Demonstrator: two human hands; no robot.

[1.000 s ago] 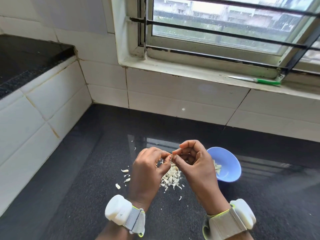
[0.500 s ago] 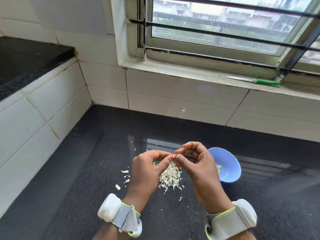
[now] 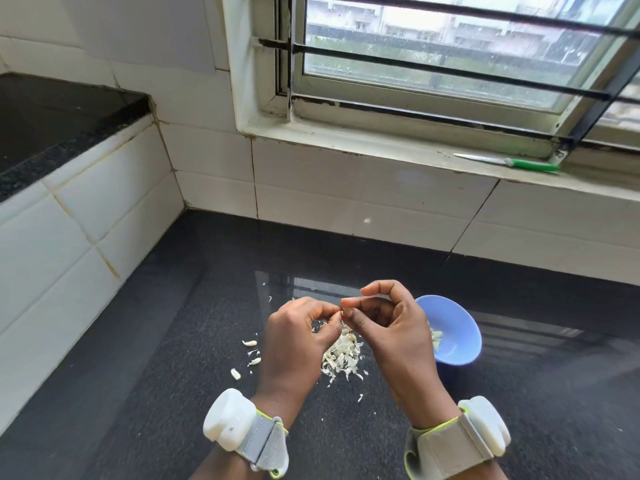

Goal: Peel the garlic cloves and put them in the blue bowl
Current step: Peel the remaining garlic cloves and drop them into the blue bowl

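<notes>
Item, garlic clove: mostly hidden, pinched between the fingers of your left hand (image 3: 294, 344) and right hand (image 3: 384, 327) above the peel pile (image 3: 341, 356) on the worktop (image 3: 156, 358); strip skin cleanly, then drop into blue bowl (image 3: 457, 327).

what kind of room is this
Most likely a home kitchen: a dark stone countertop backed by white wall tiles, a green-handled knife on the window sill, and a blue bowl beside a pile of garlic peels.
</notes>
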